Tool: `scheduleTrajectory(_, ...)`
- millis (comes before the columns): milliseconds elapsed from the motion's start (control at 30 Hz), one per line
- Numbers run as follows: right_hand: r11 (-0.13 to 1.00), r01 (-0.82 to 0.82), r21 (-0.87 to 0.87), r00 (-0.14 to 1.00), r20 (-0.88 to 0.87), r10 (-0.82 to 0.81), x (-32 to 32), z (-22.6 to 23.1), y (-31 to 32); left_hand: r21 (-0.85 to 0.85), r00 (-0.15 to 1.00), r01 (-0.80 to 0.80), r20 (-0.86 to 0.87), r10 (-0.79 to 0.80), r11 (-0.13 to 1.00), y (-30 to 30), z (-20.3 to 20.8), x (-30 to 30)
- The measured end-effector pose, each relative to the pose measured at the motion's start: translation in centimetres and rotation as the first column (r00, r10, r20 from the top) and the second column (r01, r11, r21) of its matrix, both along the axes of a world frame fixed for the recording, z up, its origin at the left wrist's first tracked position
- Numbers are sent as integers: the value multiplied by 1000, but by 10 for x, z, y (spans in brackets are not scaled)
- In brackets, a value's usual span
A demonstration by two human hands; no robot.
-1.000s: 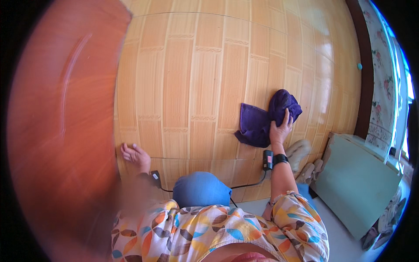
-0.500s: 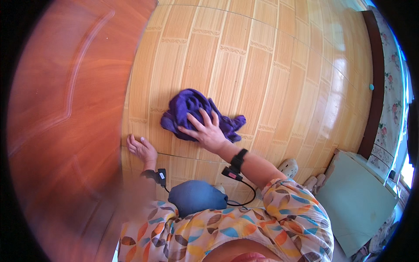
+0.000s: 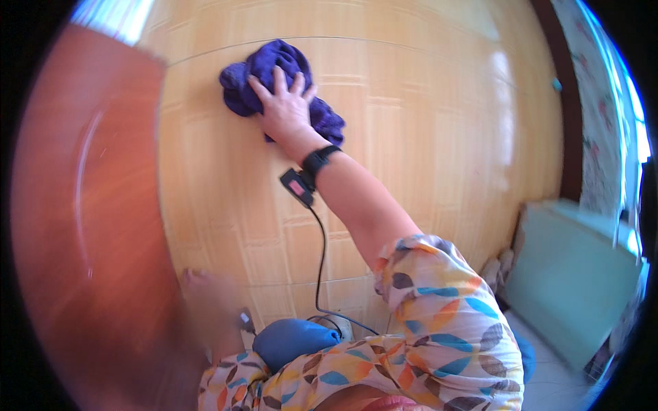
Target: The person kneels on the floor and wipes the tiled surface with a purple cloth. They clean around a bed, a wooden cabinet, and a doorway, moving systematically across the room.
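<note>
A bunched purple cloth (image 3: 255,74) lies on the tiled floor at the upper middle of the view. My right hand (image 3: 286,113) presses down on it, fingers spread apart over the folds. My right arm is stretched far forward. At the lower left, my left hand (image 3: 202,284) is near the floor beside a reddish-brown wooden panel (image 3: 96,185). It is smeared and partly covered by a blur, so its fingers cannot be made out.
Glossy yellow wood-patterned tiles (image 3: 411,151) spread ahead. My blue-clad knee (image 3: 295,342) is close to my body. On the right stand a pale green box-like piece (image 3: 576,274) and some shoes (image 3: 498,268). A dark brown border (image 3: 567,103) runs along the far right; a cable (image 3: 321,267) trails from my right wrist.
My right hand has slid the purple cloth forward and a little left across the floor, and the arm has straightened. My left hand now sits lower in the view and is more blurred.
</note>
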State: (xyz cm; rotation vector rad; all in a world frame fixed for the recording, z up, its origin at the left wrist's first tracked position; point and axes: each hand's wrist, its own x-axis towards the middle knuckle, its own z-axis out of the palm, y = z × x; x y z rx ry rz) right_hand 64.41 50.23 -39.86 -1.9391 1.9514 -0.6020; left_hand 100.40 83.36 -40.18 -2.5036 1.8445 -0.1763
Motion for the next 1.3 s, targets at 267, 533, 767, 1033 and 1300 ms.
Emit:
scheduleTrajectory(267,828,548,118,836,-105,-538,-219,2,33,-177,995,-92,-61,83,980,0,-2,16)
scheduleTrajectory(533,405,904,138,426,-196,-883,-380,-33,224,-5,902,-305,319,291,952,-11,-30,69)
scheduleTrajectory(767,70,977,202,130,-299,-945,-388,-47,415,-224,847,438,-222,-483,871,-177,-37,-175)
scheduleTrajectory(1033,311,948,-72,315,374,-873,-389,8,460,-112,890,445,-54,-452,889,-181,-42,-291)
scheduleTrajectory(1300,890,447,85,872,177,-455,-241,39,345,-158,873,465,-82,-480,871,-185,-30,-295)
